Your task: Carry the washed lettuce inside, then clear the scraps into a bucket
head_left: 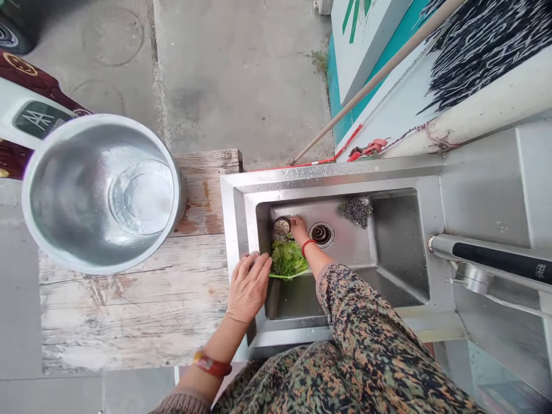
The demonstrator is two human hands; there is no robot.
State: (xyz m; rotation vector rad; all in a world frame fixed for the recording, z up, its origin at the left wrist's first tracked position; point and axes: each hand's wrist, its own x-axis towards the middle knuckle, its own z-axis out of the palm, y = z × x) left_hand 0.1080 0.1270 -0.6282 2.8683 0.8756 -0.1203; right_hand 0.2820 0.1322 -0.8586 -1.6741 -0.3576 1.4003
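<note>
Inside the steel sink (401,253), my right hand (299,230) grips a round, perforated sink strainer (282,226) by its edge, near the left wall. The uncovered drain hole (321,233) lies just to the right of that hand. Leafy greens (288,259) with a pale green stalk rest on the sink's left side, below the strainer and partly under my right wrist. My left hand (249,287) lies over the sink's left rim with fingers stretched out, their tips close to the greens. Nothing shows in its grasp.
A large metal pot (43,195) stands on the weathered wooden table (142,305) at left. A steel wool scrubber (357,213) sits at the sink's back. The faucet (487,253) reaches in from the right. A wooden pole (371,86) and a mop head (491,54) are behind.
</note>
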